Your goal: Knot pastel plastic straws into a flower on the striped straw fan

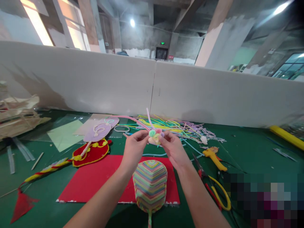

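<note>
Between my two hands, above the table, is a small flower (155,135) of coiled pipe cleaners in green, pink, yellow and peach. My left hand (136,146) pinches its left side, where a long pink pipe cleaner (133,118) trails off to the left and a pale lilac one stands up. My right hand (174,148) grips its right side with bent fingers. Below the hands lies a striped pastel fan (150,183) with a wrapped handle, partly on a red board (99,177). The fingertips hide part of the flower.
Loose pipe cleaners (175,125) spread behind the hands. To the right lie an orange glue gun (215,158) and scissors (220,193). A red and lilac fan (91,153) with a tassel (22,205) is at left, near a pale green sheet (65,135). A white partition (106,82) borders the table.
</note>
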Motion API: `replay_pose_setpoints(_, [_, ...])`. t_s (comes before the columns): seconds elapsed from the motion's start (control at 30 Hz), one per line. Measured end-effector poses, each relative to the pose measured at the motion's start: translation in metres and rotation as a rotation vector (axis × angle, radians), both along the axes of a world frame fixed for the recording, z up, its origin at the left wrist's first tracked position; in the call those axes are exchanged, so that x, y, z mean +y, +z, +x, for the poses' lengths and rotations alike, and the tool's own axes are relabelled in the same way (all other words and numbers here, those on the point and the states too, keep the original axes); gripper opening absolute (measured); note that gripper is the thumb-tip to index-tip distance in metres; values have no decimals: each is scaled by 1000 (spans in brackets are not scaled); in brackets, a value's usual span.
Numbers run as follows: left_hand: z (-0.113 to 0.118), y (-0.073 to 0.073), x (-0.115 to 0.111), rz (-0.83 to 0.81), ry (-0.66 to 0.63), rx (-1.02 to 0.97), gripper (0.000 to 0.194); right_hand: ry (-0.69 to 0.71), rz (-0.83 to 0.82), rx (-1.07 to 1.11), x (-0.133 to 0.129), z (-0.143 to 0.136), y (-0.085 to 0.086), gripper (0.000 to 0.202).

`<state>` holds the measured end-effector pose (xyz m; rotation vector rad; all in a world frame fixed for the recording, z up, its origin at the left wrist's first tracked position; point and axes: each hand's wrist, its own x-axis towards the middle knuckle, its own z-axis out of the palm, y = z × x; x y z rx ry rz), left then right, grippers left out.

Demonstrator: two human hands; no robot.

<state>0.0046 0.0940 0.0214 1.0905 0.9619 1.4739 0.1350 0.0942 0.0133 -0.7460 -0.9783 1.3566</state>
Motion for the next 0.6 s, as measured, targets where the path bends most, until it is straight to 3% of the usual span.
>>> replay_pose_setpoints(0.2, [3,3,0,-136,-150,-275,33,-116,32,-135,2,5,3,18])
replay_pose_setpoints(0.3, [5,3,-1,-86,-203,-196,33,-112,11,-173,3,9,2,19])
replay_pose_setpoints(0.43, [5,-1,0,-38,-156,9,33,-54,14,-281,4,12,1,20])
replay_pose_setpoints(0.6, [1,-8,5,-126,-97,-83,32,-19,-11,-271,3,11,3,23])
